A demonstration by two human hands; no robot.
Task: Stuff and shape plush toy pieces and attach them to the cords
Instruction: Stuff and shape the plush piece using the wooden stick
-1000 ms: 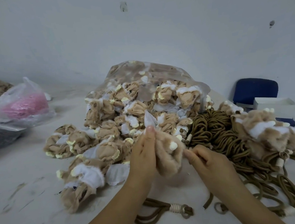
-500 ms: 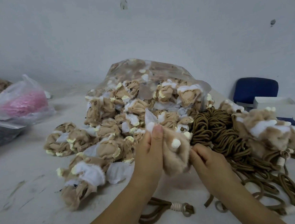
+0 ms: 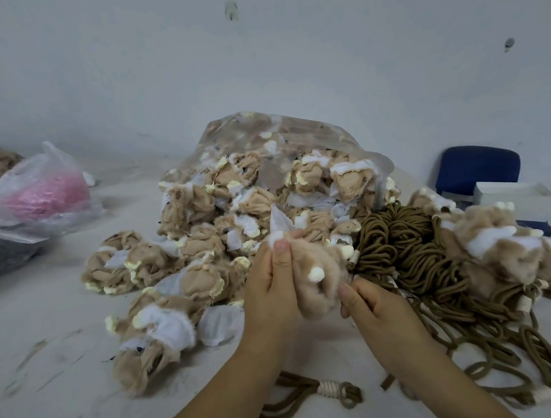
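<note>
Holds 1 tan plush piece [image 3: 316, 284] in 2 hands, raised just above the grey table [image 3: 47, 342] and in front of the heap. Wraps the left hand [image 3: 271, 295] round the piece's left side, with the thumb laid up along the fur toward a white tuft at the top. Pinches the lower right edge of the piece with the right hand [image 3: 374, 310], fingertips curled tight into the fur. Possibly catches a cord end in that pinch too, though blur hides it. Shows a small white pompom [image 3: 316, 274] on the front of the piece, between the 2 hands.

Faces a clear plastic bag [image 3: 294, 134] lying on its side, packed with limp tan and white pieces. Has more of those loose pieces [image 3: 161, 277] spilled over the table to the left of the hands. Works just beside a thick bundle of brown cords [image 3: 402, 248], which lies at the right and touches the heap. Leaves 1 single cord [image 3: 328, 391], bound with a cream wrap, flat on the table under the forearms. Has fluffier plush pieces [image 3: 501, 247] piled on the cords at the far right. Sits well apart from a bag with pink contents [image 3: 42, 197] at the far left and a blue chair [image 3: 477, 168] by the wall.
</note>
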